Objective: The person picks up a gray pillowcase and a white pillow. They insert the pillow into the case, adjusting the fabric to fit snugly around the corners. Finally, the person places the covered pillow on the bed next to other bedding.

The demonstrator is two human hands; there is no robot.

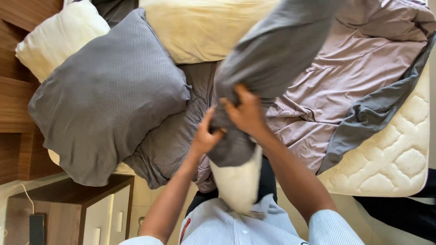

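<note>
Both my hands grip the open end of a grey pillowcase (pixel 272 54) that is bunched around a white pillow (pixel 236 181). My left hand (pixel 205 136) pinches the case's left edge. My right hand (pixel 245 113) clutches the gathered cloth on top. The pillow's bare white end sticks out below the case, against my chest. The rest of the case rises up and to the right, over the bed.
A large grey pillow (pixel 109 95) lies on the left, with a white pillow (pixel 59 36) behind it and a cream pillow (pixel 200 27) at the top. A rumpled mauve duvet (pixel 354 77) covers the bare quilted mattress (pixel 395 154). A wooden nightstand (pixel 72 208) stands lower left.
</note>
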